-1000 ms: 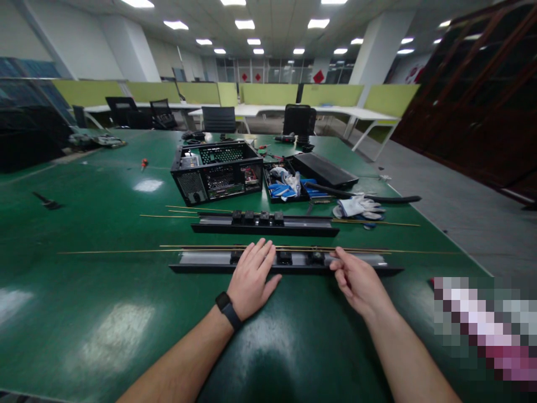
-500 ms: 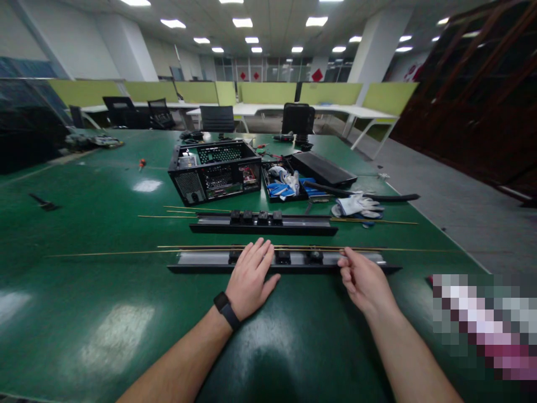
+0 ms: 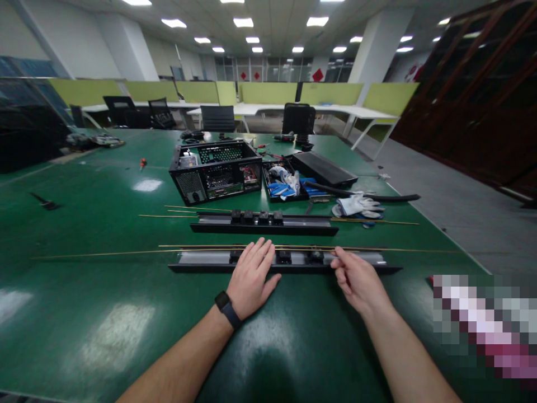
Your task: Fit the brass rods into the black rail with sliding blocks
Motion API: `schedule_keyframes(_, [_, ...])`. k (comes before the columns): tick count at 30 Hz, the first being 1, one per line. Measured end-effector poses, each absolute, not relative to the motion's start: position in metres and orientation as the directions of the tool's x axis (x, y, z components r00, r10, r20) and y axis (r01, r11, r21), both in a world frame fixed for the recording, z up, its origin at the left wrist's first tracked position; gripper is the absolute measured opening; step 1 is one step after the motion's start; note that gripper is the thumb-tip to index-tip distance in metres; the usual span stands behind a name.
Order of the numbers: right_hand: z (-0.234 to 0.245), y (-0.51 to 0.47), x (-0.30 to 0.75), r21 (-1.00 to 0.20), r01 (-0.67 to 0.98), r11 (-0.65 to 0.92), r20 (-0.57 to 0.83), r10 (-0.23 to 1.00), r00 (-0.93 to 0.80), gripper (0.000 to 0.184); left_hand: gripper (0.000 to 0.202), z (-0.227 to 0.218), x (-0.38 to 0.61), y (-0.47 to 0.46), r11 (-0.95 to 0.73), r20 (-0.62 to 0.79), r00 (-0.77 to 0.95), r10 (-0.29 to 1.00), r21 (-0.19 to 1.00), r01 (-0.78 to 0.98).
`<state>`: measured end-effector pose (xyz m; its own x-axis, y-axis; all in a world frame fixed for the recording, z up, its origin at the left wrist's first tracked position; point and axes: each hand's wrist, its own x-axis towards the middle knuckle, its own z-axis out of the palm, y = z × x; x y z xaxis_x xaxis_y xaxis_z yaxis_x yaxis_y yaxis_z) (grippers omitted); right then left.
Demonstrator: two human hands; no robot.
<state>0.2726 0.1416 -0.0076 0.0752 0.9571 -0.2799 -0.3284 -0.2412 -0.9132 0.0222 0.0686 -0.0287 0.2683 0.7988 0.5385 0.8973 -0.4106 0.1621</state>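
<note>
My left hand [image 3: 254, 274] lies with its fingers stretched out across a long black channel rail [image 3: 218, 268] and the rods on it. Pinched in my right hand [image 3: 354, 274], near the rail's right part, is a thin brass-coloured rod [image 3: 104, 254] that runs far out to the left. Another thin rod [image 3: 201, 245] lies just behind it, along the rail's back edge. Small black blocks [image 3: 316, 256] sit in the rail between my hands; one more is partly covered by my left fingers.
Behind lies a second black rail [image 3: 289, 228] with several black blocks and thin rods. Farther back are an open black computer case [image 3: 216, 173], a tray holding blue-white gloves [image 3: 283, 184], a white glove [image 3: 358, 205] and a black tube [image 3: 390, 197]. Pink pixelated patches cover the lower right.
My right hand has slid a little to the left with the rod, whose left end now reaches farther left. My left hand has stayed in place.
</note>
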Motion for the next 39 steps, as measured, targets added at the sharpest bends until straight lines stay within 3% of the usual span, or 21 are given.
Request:
schedule_keyframes(3, [-0.008,0.141,0.271,-0.911,-0.310,-0.272,-0.293,0.956,0.020,0.025,0.064,-0.029,0.022,0.069,-0.409,0.540,0.265,0.799,0.165,0.898])
schedule_keyframes(8, [-0.007,0.143,0.274,-0.912,-0.344,-0.224,-0.298,0.938,0.179,0.023,0.064,-0.028,0.023,0.069,-0.405,0.537,0.261,0.802,0.168,0.899])
schedule_keyframes(14, [-0.011,0.140,0.269,-0.916,-0.304,-0.262,-0.278,0.961,0.010,0.029,0.064,-0.028,0.023,0.069,-0.404,0.536,0.264,0.802,0.161,0.901])
schedule_keyframes(19, [-0.010,0.141,0.270,-0.917,-0.322,-0.234,-0.275,0.958,0.087,0.029,0.066,-0.030,0.022,0.070,-0.413,0.545,0.268,0.795,0.161,0.896])
schedule_keyframes(26, [-0.013,0.141,0.267,-0.933,-0.264,-0.246,-0.257,0.967,0.004,0.035,0.065,-0.031,0.023,0.069,-0.405,0.534,0.264,0.803,0.165,0.900])
schedule_keyframes(39, [-0.012,0.140,0.263,-0.943,-0.240,-0.231,-0.239,0.971,0.006,0.040,0.065,-0.028,0.023,0.069,-0.403,0.542,0.259,0.799,0.163,0.901])
